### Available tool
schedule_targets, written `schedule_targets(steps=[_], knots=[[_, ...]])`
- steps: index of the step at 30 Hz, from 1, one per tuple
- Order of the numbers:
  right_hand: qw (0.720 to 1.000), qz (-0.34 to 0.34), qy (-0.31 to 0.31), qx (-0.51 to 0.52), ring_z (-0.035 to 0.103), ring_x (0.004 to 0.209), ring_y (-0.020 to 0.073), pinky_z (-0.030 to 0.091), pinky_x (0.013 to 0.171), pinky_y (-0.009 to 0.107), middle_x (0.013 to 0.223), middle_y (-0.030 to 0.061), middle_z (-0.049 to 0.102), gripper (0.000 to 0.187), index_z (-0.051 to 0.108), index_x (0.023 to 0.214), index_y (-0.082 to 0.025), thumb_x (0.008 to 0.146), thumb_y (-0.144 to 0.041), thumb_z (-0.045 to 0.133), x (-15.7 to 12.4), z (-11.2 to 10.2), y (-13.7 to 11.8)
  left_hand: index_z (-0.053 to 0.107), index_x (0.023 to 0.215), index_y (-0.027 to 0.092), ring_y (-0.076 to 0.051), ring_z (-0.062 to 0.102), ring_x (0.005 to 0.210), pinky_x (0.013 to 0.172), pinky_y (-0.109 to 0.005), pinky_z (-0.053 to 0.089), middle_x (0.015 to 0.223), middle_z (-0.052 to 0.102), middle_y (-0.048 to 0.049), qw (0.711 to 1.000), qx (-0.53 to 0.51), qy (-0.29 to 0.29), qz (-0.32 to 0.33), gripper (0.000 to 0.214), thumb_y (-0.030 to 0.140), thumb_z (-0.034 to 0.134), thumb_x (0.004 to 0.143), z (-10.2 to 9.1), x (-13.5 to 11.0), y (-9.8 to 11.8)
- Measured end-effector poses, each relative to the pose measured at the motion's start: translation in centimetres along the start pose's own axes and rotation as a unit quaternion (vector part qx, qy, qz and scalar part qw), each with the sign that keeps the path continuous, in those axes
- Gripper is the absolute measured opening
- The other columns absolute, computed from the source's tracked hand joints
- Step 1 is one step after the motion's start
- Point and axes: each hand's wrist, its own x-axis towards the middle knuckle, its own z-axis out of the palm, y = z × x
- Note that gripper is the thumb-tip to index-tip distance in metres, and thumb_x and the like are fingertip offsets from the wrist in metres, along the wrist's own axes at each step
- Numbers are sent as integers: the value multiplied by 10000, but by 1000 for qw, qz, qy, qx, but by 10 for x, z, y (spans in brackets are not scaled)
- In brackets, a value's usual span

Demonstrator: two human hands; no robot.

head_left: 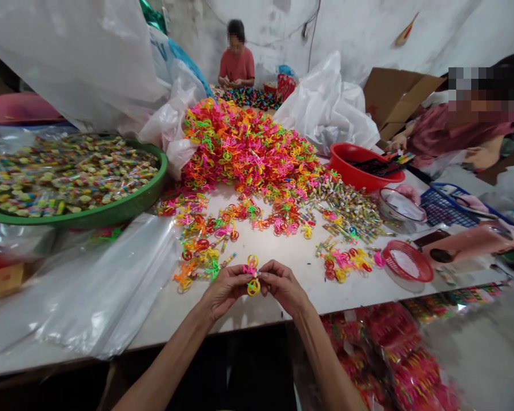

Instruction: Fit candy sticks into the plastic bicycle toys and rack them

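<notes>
Between my two hands, just above the table's front edge, is a small plastic toy bicycle [252, 275] with yellow wheels and a pink body. My left hand [228, 290] pinches it from the left with its fingers closed. From the other side, my right hand [285, 287] has its fingertips pressed together on the toy; a small pale bit shows there, too small to name. Beyond my hands a big heap of bright plastic toys [251, 148] covers the table. A pile of small wrapped candy tubes [351, 205] lies at its right. Loose toys [205, 245] are scattered closer to my left hand.
A green basin [154, 182] of wrapped candies stands left, above clear plastic bags [111, 285]. To the right are a red basin [355, 177], a red basket [428, 271] and a blue basket [443, 208]. One person [237, 63] sits opposite, another [449, 131] at right.
</notes>
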Motion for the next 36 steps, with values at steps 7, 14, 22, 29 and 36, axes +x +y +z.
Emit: schedule_targets(steps=[7, 14, 22, 29, 36], knots=[[990, -31, 13, -138, 511, 489, 88, 402, 532, 220, 530, -44, 565, 169, 572, 766, -163, 696, -286, 664, 2, 9, -1, 658, 708, 124, -102, 563, 579, 569, -217, 430, 653, 653, -20, 993, 100, 56, 26, 195, 240, 753, 583, -9, -6, 6], [978, -52, 51, -197, 492, 482, 84, 389, 491, 210, 546, -50, 542, 154, 549, 712, -171, 695, -293, 641, 18, 25, 8, 671, 724, 123, -126, 565, 623, 598, -231, 427, 678, 660, -30, 977, 181, 97, 59, 228, 281, 748, 579, -22, -7, 20], [998, 24, -63, -8, 493, 475, 75, 392, 492, 217, 606, -30, 560, 240, 561, 749, -154, 645, -318, 702, 24, 22, 4, 679, 794, 135, -126, 586, 684, 661, -236, 445, 757, 668, -49, 999, 41, 5, -1, 178, 207, 717, 635, -29, -12, 22], [987, -24, 4, -158, 486, 485, 87, 381, 514, 222, 535, -45, 539, 188, 525, 741, -166, 710, -305, 647, 13, 16, -4, 671, 727, 116, -125, 563, 617, 595, -230, 436, 682, 653, -46, 986, 146, 64, 47, 206, 268, 733, 602, -10, -9, 17], [955, -64, 20, -288, 520, 569, 106, 404, 535, 227, 686, -16, 552, 164, 515, 823, -182, 785, -338, 549, 16, 25, 14, 654, 773, 138, -168, 578, 630, 601, -273, 443, 676, 643, -41, 939, 318, 93, 91, 261, 353, 669, 625, -31, -10, 31]])
